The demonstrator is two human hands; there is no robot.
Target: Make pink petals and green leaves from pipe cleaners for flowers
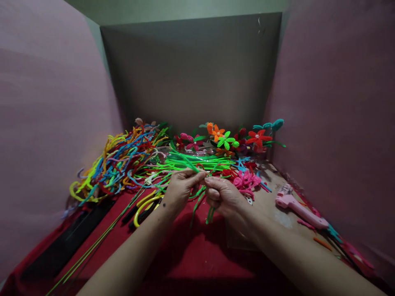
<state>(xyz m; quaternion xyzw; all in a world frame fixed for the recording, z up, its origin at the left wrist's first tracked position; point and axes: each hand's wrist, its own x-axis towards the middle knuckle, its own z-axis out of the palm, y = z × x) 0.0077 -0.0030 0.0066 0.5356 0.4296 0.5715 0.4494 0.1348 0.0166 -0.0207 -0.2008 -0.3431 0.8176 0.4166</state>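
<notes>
My left hand (182, 190) and my right hand (224, 196) meet over the middle of the table, thumbs and fingertips pinched almost together. Green pipe cleaners (210, 215) are held in them; a few ends hang below my right hand, and one pokes up beyond my left fingertips. The fingers hide where the strands come together. Just behind lies a bundle of bright green pipe cleaners (185, 161). Close to my right hand is a cluster of pink fuzzy petals (246, 181). Yellow-handled scissors (145, 209) rest left of my left wrist.
A heap of multicoloured pipe cleaners (114, 164) fills the back left. Finished fuzzy flowers (226, 140) stand along the back. On the right lies a pink glue gun (300, 209). Thin green stems (101, 238) and a black strip (68, 240) cross the red cloth (188, 255).
</notes>
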